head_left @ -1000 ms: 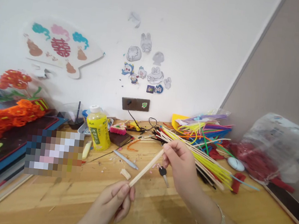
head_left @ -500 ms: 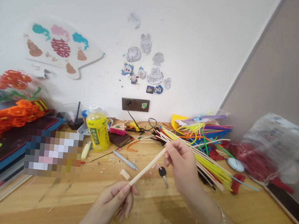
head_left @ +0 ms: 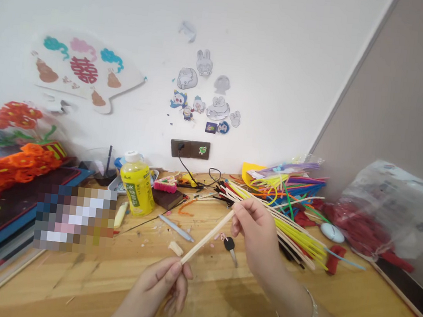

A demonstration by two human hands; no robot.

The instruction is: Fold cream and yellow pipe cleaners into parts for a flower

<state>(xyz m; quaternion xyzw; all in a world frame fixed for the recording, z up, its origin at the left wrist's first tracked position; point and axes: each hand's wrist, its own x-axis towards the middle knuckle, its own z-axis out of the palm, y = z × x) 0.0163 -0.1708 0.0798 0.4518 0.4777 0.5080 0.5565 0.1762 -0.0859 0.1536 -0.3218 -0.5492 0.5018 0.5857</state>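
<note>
Wooden stick (head_left: 206,237), slanting up toward right hand (head_left: 258,239)

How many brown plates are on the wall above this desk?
2, side by side on the wall just above the desk. The left plate has a black cable plugged in; the right plate carries a small green sticker.

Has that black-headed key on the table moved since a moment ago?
No; the key sits where it did relative to the yellow bottle.
</note>
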